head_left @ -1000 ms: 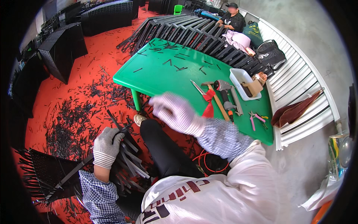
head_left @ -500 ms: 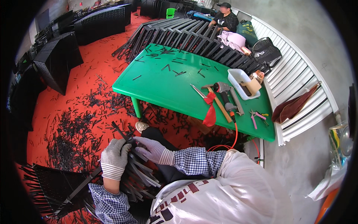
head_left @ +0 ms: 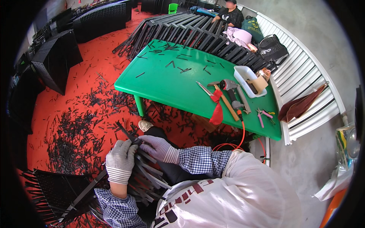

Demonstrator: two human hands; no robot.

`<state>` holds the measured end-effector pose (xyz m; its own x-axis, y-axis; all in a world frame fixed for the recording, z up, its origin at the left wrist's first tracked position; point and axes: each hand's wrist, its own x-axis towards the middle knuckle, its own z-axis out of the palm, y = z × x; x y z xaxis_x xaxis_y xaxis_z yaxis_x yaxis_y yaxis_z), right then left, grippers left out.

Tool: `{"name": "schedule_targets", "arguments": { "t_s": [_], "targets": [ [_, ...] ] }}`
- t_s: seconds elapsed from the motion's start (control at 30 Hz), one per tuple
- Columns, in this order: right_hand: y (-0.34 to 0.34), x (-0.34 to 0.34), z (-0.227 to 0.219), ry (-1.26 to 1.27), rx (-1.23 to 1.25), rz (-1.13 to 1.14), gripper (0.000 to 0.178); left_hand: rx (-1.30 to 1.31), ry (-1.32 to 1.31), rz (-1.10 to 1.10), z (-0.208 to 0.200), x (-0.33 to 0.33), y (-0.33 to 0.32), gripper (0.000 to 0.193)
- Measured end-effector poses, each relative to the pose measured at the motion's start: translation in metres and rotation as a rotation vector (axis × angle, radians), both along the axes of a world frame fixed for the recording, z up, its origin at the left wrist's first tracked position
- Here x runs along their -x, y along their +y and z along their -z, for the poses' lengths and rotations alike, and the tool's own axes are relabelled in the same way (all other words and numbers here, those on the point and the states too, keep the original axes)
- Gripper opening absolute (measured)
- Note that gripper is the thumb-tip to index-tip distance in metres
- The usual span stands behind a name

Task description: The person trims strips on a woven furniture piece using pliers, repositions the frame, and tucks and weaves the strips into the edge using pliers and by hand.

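A striped knit glove covers each hand. My left hand (head_left: pixel 121 162) is closed around the upper edge of a black woven panel (head_left: pixel 61 190), which lies across my lap and out to the lower left with loose strip ends fanning out. My right hand (head_left: pixel 160 149) meets it there, its fingers pinched on a flat black strip (head_left: pixel 125 131) whose free end points up and left. More loose strips (head_left: pixel 149 173) hang below my hands over dark trousers. The exact spot where the fingertips grip is partly hidden by the gloves.
A green table (head_left: pixel 159 83) ahead bears scissors (head_left: pixel 204 88) with red cloth, a hammer (head_left: pixel 227 103), a corded power tool (head_left: pixel 230 89), pink-handled pliers (head_left: pixel 261 118) and a white tub (head_left: pixel 243 78). Strip offcuts (head_left: pixel 76 140) litter the red floor. Another person (head_left: pixel 230 15) sits behind stacked black frames (head_left: pixel 182 34).
Both hands have shifted slightly right together with the strip between them. The whole view has tilted a little; the grip looks the same.
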<state>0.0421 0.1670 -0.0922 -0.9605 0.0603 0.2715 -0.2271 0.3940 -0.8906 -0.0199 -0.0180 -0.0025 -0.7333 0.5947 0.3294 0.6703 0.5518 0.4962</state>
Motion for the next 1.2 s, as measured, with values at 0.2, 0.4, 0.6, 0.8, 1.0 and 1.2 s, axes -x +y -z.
{"name": "schedule_targets", "arguments": {
  "t_s": [0.2,0.4,0.6,0.8,1.0,1.2],
  "targets": [
    [0.000,0.001,-0.001,0.056,-0.046,0.003,0.033,-0.032,0.020,0.007,0.004,0.001,-0.002,0.024],
    [0.000,0.000,-0.006,0.010,-0.004,-0.017,0.032,-0.007,-0.014,0.003,-0.002,-0.001,-0.001,0.023],
    [0.000,0.001,0.017,0.031,0.091,-0.025,0.027,-0.012,0.005,0.001,0.000,0.000,-0.001,0.021],
    [-0.004,-0.002,0.044,-0.063,0.167,0.024,0.025,-0.036,0.038,0.021,0.001,0.002,-0.001,0.022],
    [-0.002,0.002,0.051,0.129,0.136,0.019,0.021,-0.041,0.026,0.015,-0.002,0.000,0.000,0.022],
    [-0.002,0.003,0.054,0.141,0.125,0.029,0.022,-0.056,-0.015,0.016,-0.003,-0.001,0.001,0.021]
  ]
}}
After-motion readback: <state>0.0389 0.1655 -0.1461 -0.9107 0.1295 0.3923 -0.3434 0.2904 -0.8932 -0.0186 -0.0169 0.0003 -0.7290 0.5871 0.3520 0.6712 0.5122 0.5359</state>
